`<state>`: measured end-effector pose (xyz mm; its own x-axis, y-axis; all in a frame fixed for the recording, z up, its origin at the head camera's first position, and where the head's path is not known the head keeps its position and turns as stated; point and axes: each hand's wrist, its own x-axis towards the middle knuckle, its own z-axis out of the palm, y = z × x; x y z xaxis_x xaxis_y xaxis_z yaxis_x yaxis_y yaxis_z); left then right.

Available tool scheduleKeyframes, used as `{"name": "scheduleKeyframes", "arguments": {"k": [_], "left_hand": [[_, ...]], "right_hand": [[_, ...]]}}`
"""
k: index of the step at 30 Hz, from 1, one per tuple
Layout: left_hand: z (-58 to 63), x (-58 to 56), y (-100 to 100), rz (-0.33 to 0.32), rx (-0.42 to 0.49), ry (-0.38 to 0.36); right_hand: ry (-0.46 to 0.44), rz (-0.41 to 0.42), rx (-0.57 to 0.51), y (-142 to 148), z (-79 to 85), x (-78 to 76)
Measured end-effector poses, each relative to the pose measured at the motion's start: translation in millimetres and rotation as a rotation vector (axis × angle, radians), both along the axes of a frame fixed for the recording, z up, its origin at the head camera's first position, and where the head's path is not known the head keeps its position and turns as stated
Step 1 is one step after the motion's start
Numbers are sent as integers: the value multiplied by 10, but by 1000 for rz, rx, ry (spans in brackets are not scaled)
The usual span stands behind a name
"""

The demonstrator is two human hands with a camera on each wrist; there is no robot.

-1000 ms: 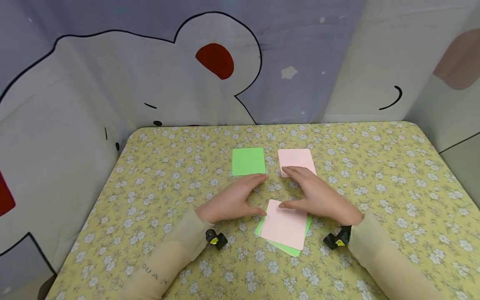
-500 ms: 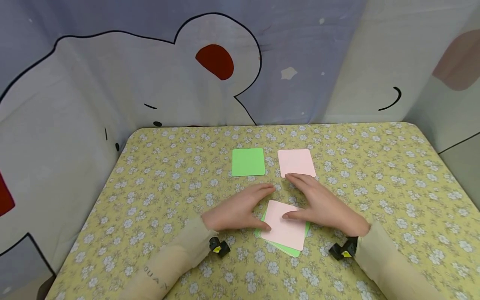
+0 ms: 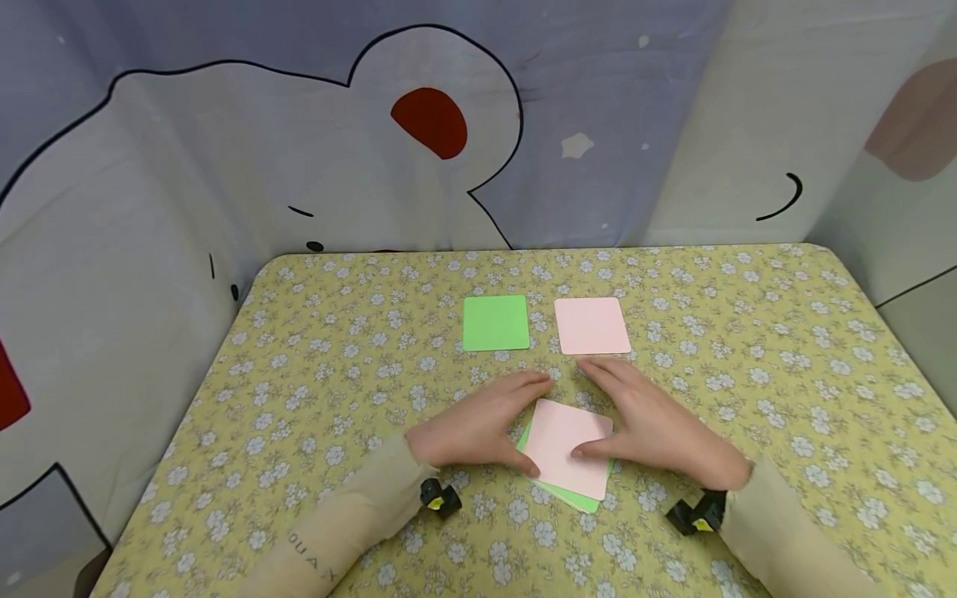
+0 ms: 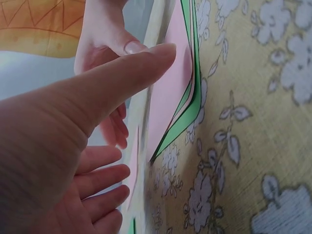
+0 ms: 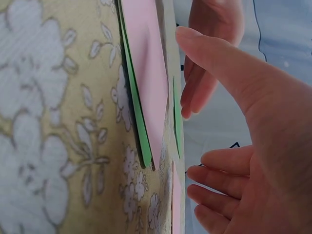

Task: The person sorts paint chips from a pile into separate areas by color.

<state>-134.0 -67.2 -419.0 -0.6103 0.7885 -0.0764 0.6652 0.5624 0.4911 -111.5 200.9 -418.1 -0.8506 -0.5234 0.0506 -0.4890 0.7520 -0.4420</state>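
A cartoon-printed curtain (image 3: 598,83) hung beyond the yellow floral cloth (image 3: 336,349) spread before you. Your left hand (image 3: 478,423) and right hand (image 3: 658,423) flanked the stack of cards (image 3: 564,453) — both released, fingers loosely extended, thumbs over its edges. That stack lay on the cloth between your hands, pink on top with green corners jutting out beneath. Farther off sat a single green card (image 3: 496,323) and, just right of it — not touching — a single pink card (image 3: 592,325). Smallest were the black wrist devices (image 3: 441,498).
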Motion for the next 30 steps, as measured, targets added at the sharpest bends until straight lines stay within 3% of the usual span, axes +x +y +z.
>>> {"name": "scheduleKeyframes", "arguments": {"k": [30], "left_hand": [[-63, 62, 33, -53, 31, -20]], "right_hand": [[-24, 8, -21, 11, -67, 268]]}}
